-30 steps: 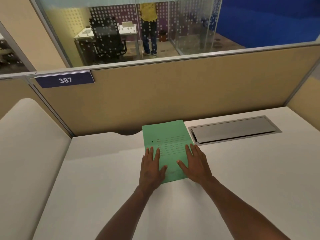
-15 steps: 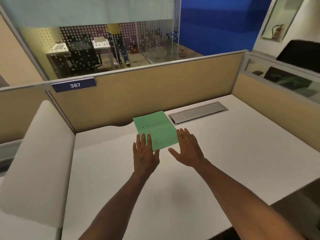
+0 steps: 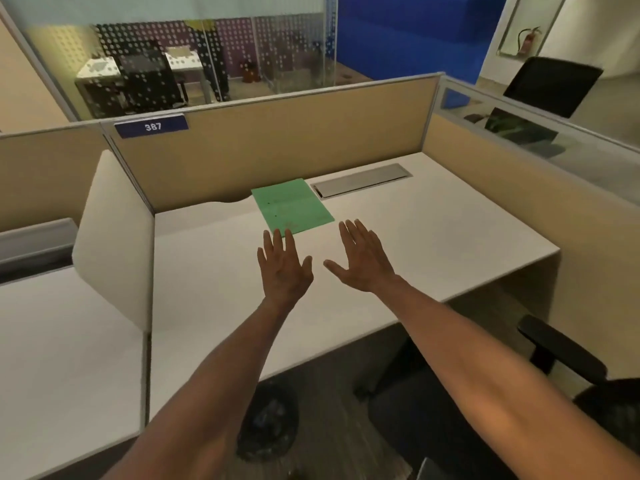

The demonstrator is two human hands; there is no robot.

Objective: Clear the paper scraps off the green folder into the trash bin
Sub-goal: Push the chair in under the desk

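Note:
The green folder (image 3: 292,206) lies flat on the white desk (image 3: 398,237), near the back partition. I see no paper scraps on it. My left hand (image 3: 284,268) hovers open just in front of the folder's near edge, fingers spread, holding nothing. My right hand (image 3: 363,261) is open too, to the right of the folder and apart from it. A dark trash bin (image 3: 268,420) with a black liner stands on the floor under the desk's front edge, partly hidden by my left forearm.
A metal cable flap (image 3: 362,184) is set into the desk right of the folder. Beige partitions (image 3: 294,133) enclose the desk at back and right; a white divider (image 3: 114,244) stands at left. A black office chair (image 3: 561,368) sits at the lower right.
Both hands have lifted off the folder and pulled back toward me, now apart from it. The view has backed away, showing the desk's front edge, the bin and the chair.

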